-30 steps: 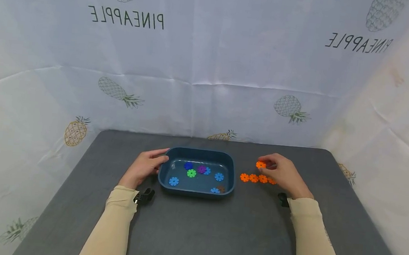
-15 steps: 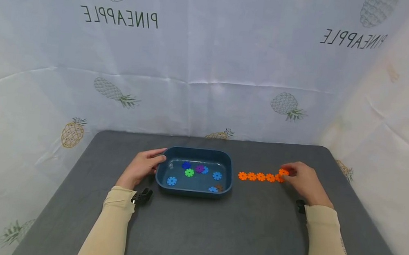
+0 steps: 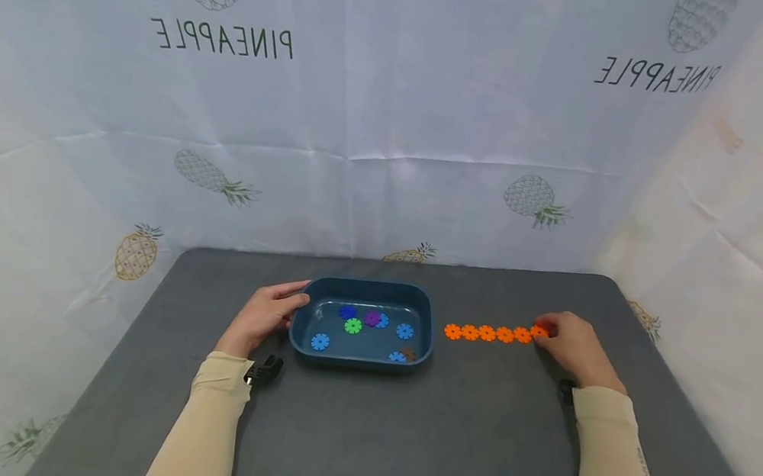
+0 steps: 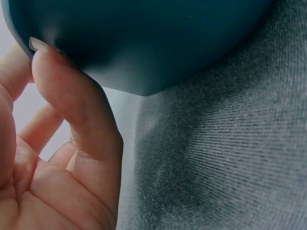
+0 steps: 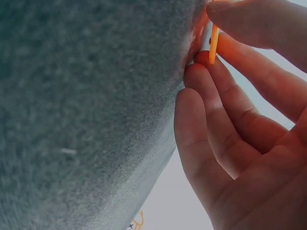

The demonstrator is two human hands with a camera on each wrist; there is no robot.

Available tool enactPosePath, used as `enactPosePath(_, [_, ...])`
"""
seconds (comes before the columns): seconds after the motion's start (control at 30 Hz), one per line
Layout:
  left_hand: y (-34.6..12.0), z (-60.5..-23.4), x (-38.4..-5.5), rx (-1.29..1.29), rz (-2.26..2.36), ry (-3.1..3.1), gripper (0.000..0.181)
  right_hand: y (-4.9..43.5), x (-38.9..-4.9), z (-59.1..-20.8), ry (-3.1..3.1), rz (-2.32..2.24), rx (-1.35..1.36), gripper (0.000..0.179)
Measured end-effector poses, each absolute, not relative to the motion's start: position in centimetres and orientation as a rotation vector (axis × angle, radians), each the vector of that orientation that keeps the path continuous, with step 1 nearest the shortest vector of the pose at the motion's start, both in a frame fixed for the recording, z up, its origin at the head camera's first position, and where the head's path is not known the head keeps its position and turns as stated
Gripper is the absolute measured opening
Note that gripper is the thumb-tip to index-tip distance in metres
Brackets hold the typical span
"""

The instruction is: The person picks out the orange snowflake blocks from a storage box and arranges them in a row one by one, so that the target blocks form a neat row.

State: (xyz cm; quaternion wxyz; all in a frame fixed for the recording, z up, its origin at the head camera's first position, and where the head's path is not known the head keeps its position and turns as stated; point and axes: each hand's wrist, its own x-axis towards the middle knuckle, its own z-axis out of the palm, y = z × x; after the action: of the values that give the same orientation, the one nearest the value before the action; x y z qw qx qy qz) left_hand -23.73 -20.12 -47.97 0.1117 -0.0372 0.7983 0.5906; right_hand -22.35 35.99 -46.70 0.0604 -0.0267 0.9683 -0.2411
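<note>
My left hand (image 3: 262,316) holds the left end of a dark blue tray (image 3: 359,359), its thumb over the rim, as the left wrist view shows at the tray wall (image 4: 158,43). Inside lie several flower-shaped discs: blue (image 3: 320,342), green (image 3: 353,326), purple (image 3: 372,318) and brown (image 3: 410,354). To the right of the tray, orange discs (image 3: 486,333) form a row on the table. At the row's right end my right hand (image 3: 574,348) pinches one more orange disc (image 3: 539,331); the right wrist view shows this disc (image 5: 213,45) edge-on between thumb and fingers.
A dark grey cloth-covered table (image 3: 403,439) carries everything. White fabric with pineapple prints (image 3: 393,116) hangs behind the table's far edge and along both sides. A black strap (image 3: 264,370) is on the left wrist.
My right hand has moved right along the row with the orange disc and lowered it to the row's right end. The left hand keeps its hold on the tray.
</note>
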Motion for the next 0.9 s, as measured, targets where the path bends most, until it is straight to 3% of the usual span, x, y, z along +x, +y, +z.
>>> enactPosePath(0.27, [-20.5,-48.1,-23.4,-0.143,1.730,2.352,0.054,35.7,-22.6,-46.9,2.935,-0.735,-0.114,0.041])
enactPosePath(0.53, [-22.0,-46.1,-22.5,-0.208,1.771,2.465,0.073,35.3,-23.0,-46.4,2.943,-0.742,-0.126,0.050])
enactPosePath(0.63, [-22.9,-45.1,-21.4,-0.140,1.622,2.679,0.073,35.4,-22.3,-45.9,2.966,-0.706,-0.151,0.059])
enactPosePath(0.9, [-25.2,-42.6,-17.9,0.209,0.674,3.275,0.078,37.0,-18.8,-44.6,3.075,-0.441,-0.211,0.100])
